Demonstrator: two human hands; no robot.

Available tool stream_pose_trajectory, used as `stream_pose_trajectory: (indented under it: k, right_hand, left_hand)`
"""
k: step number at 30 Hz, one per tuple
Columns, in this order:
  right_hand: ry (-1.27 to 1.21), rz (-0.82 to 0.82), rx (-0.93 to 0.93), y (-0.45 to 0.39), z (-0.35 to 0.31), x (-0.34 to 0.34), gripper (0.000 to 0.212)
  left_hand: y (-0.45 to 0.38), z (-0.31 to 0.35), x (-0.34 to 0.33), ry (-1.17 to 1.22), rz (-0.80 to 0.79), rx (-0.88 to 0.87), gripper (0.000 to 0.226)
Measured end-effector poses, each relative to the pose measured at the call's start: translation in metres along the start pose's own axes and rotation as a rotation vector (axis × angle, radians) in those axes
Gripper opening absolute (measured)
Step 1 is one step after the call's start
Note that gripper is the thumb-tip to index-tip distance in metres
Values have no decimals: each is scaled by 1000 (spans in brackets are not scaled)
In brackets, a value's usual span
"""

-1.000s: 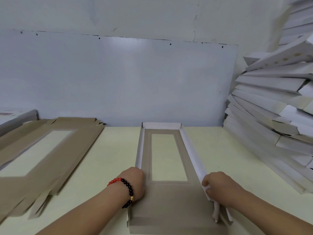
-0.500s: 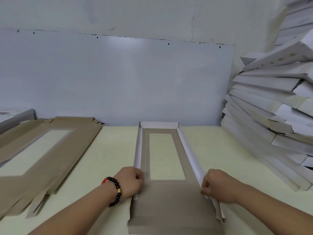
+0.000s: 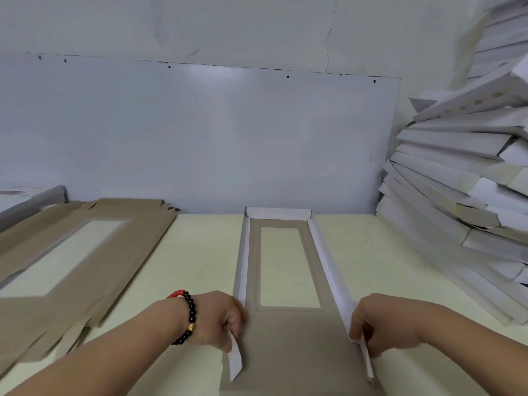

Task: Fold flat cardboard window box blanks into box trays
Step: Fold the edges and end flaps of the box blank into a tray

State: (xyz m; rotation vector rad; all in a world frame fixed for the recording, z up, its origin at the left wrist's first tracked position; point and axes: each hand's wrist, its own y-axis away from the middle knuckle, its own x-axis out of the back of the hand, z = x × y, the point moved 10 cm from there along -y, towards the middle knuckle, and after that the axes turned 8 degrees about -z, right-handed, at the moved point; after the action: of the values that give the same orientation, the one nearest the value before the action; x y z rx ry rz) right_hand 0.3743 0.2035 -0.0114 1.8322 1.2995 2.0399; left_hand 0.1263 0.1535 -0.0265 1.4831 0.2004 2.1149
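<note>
A long cardboard window box blank lies lengthwise on the pale yellow table, brown side up, its rectangular window toward the far end. Its far end wall and both long side walls stand up, white outside. My left hand, with a bead bracelet on the wrist, grips the near end of the left wall, where a white corner tab sticks out below the fingers. My right hand grips the near end of the right wall and its white tab. The near end panel still lies flat.
A pile of flat brown window blanks lies on the table at the left. Several folded white trays are stacked high at the right, leaning over the table edge. A pale wall panel closes off the back.
Both hands have slid toward me along the side walls to their near ends. The white corner tabs now stand out beneath each hand. The view has tilted slightly.
</note>
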Motion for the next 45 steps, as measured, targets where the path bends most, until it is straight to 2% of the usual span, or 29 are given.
stream_pose_trajectory:
  k: [3,5,10,13,16,19,23,26,30,33,36,45]
  right_hand:
    - [10,87,78,2,-5,2,8]
    - [83,172,88,4,-8,5,36]
    - [364,443,113,12,-21,12,43]
    - [237,529,185,11,-19,6,38]
    - [77,572,246,6,-11,-2,33]
    - [-20,628,276,4,-7,-5,26]
    - [-85,617,289,2,-6,-5,29]
    - [-158,663,270,4,0,0,22]
    - [-104,665,276,3,-1,-1,22]
    - [7,631,318,1,0,-6,30]
    - [120,568,340,-4,1,-14,46]
    - [223,364,338,-1,-6,-17,78]
  left_hand:
    - [-1,-1,3,-19,45,-21,14]
    - [2,0,6,-25,96,-42,12]
    - [7,0,10,-58,247,-59,16]
    - [10,1,8,-94,358,-69,6]
    - [14,-2,3,-72,446,-72,18]
    - [19,-2,2,-60,512,-93,17]
    - [21,3,1,-95,542,-147,18]
    - [20,3,3,-48,546,-156,18]
    - [21,4,2,-43,520,-154,11]
    - [25,2,3,-34,536,-167,12]
    - [30,5,5,-44,592,-217,17]
    - [35,9,9,-39,587,-255,31]
